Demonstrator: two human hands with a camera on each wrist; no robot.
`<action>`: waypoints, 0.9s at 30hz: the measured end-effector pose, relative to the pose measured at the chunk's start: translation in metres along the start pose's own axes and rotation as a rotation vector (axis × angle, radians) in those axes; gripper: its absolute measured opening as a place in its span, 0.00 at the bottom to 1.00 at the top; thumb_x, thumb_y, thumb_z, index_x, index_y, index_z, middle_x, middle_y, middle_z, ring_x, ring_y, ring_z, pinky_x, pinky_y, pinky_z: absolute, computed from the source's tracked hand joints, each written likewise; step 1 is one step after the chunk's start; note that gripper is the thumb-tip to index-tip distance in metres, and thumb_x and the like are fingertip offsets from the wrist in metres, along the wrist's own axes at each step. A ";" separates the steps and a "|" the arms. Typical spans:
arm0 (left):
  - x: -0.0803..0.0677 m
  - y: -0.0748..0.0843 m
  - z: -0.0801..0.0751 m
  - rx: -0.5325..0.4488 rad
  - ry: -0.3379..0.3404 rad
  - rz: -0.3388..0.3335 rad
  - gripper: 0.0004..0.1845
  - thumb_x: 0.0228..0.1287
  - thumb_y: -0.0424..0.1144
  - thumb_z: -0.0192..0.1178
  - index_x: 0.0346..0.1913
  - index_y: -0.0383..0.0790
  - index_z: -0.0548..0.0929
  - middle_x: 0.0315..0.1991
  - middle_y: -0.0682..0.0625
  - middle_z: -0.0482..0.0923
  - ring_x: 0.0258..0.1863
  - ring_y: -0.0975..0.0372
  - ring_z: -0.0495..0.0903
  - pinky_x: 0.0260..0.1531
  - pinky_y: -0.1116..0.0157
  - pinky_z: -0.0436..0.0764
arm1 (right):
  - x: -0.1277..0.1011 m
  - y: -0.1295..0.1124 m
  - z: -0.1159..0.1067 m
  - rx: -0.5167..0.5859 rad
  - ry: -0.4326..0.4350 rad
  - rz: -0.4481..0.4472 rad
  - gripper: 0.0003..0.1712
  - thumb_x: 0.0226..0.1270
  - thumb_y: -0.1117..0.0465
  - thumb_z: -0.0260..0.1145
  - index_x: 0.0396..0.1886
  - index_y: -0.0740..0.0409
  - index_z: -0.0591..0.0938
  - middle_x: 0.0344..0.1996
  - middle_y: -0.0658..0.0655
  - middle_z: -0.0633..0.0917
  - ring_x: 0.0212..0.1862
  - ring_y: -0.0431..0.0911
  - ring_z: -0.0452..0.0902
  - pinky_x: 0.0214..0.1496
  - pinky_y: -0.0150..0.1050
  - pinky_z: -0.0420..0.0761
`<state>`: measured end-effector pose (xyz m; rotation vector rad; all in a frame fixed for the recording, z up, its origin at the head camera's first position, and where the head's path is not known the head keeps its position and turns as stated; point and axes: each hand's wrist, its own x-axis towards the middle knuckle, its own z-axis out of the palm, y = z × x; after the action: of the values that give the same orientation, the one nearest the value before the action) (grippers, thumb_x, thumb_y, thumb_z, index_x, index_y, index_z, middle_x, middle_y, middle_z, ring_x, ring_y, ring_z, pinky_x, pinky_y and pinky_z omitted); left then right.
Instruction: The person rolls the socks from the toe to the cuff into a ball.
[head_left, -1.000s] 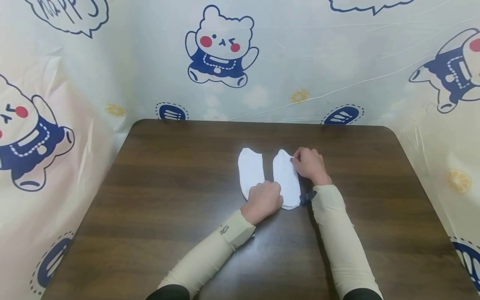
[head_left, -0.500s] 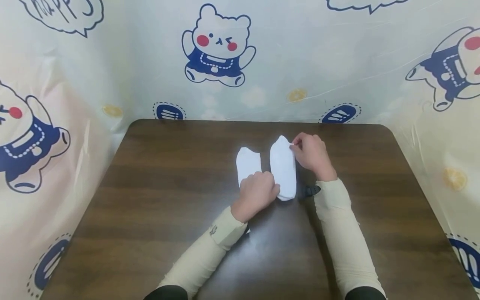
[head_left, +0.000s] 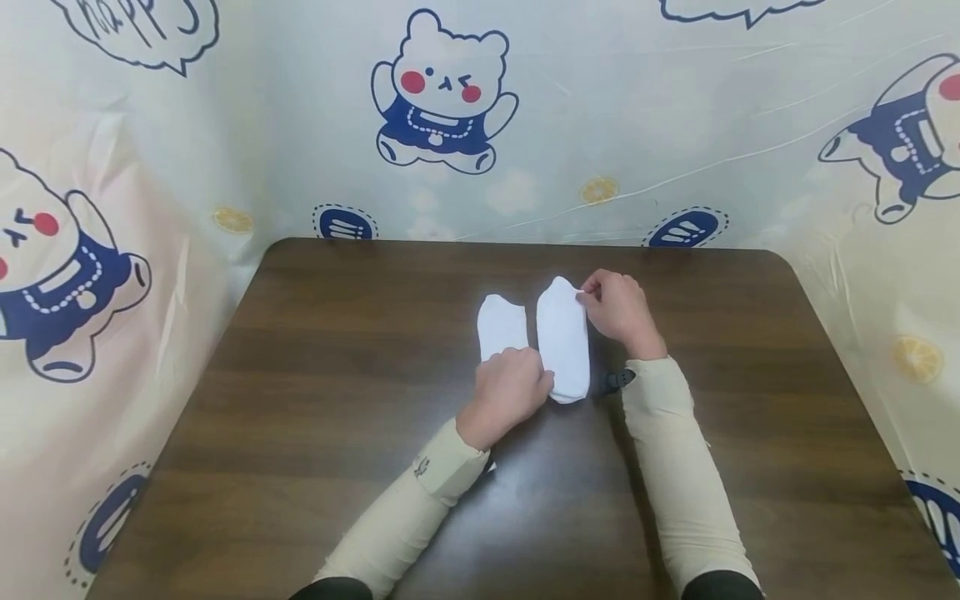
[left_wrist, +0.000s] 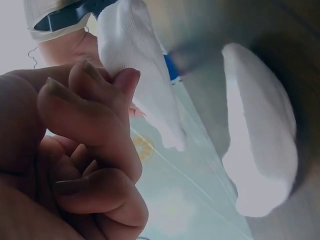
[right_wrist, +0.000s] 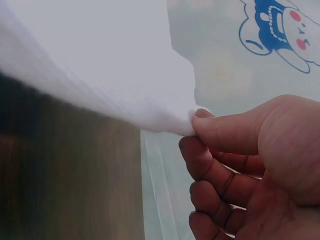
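Observation:
In the head view a white sock (head_left: pixel 564 342) is held up flat between both hands, its narrow end facing the far side. The left hand (head_left: pixel 510 387) pinches its near left edge between thumb and forefinger, the other fingers curled in. At the far right corner, the right hand (head_left: pixel 619 313) pinches it, as the right wrist view also shows on the sock's thin edge (right_wrist: pixel 165 117). A second white sock (head_left: pixel 501 323) lies on the table to the left, its near part hidden behind the left hand. The left wrist view shows this second sock (left_wrist: pixel 260 135) whole.
The brown wooden table (head_left: pixel 315 400) has rounded far corners. A patterned curtain (head_left: pixel 585 100) with cartoon bears hangs behind it and along both sides. Cream sleeves (head_left: pixel 663 458) cover both forearms, and a dark strap (head_left: pixel 618 381) sits at the right wrist.
Both hands have moved the right-hand sock up and away from the person, then slightly back to the left. The second sock has stayed in place.

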<state>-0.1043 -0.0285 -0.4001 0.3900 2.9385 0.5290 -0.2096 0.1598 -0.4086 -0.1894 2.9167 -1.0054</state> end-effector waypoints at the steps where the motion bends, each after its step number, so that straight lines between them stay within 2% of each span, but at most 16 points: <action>1: -0.002 -0.003 -0.001 0.000 0.000 -0.010 0.22 0.69 0.43 0.59 0.14 0.45 0.73 0.12 0.51 0.67 0.13 0.58 0.69 0.13 0.62 0.67 | 0.002 -0.004 0.002 0.007 -0.002 -0.005 0.11 0.74 0.60 0.63 0.45 0.64 0.82 0.35 0.62 0.81 0.38 0.56 0.75 0.40 0.49 0.77; 7: -0.019 -0.028 -0.012 -0.066 0.012 -0.070 0.23 0.68 0.43 0.59 0.14 0.45 0.72 0.12 0.53 0.64 0.13 0.60 0.67 0.14 0.62 0.67 | 0.011 -0.030 0.023 0.052 -0.039 -0.011 0.10 0.74 0.59 0.63 0.45 0.62 0.82 0.35 0.60 0.82 0.36 0.54 0.77 0.39 0.46 0.79; 13: -0.032 -0.052 -0.020 -0.129 0.031 -0.148 0.24 0.67 0.42 0.59 0.11 0.45 0.71 0.10 0.54 0.64 0.12 0.61 0.67 0.13 0.63 0.65 | 0.020 -0.054 0.039 0.063 -0.072 -0.067 0.11 0.74 0.59 0.64 0.46 0.63 0.82 0.35 0.60 0.82 0.36 0.54 0.77 0.39 0.46 0.79; 18: -0.033 -0.063 -0.020 -0.168 0.053 -0.137 0.24 0.67 0.42 0.59 0.11 0.45 0.70 0.10 0.55 0.63 0.12 0.60 0.67 0.14 0.63 0.64 | 0.022 -0.063 0.043 0.070 -0.089 -0.043 0.11 0.74 0.59 0.64 0.48 0.63 0.82 0.37 0.60 0.82 0.37 0.53 0.77 0.40 0.45 0.80; 27: -0.032 -0.072 -0.014 -0.165 0.030 -0.142 0.25 0.66 0.43 0.60 0.10 0.46 0.69 0.11 0.56 0.60 0.14 0.61 0.66 0.16 0.61 0.65 | 0.026 -0.061 0.051 0.050 -0.112 -0.019 0.12 0.74 0.58 0.63 0.48 0.63 0.82 0.36 0.60 0.82 0.37 0.54 0.77 0.39 0.46 0.79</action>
<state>-0.0928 -0.1063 -0.4106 0.1545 2.8939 0.7567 -0.2246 0.0776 -0.4107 -0.2627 2.7918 -1.0343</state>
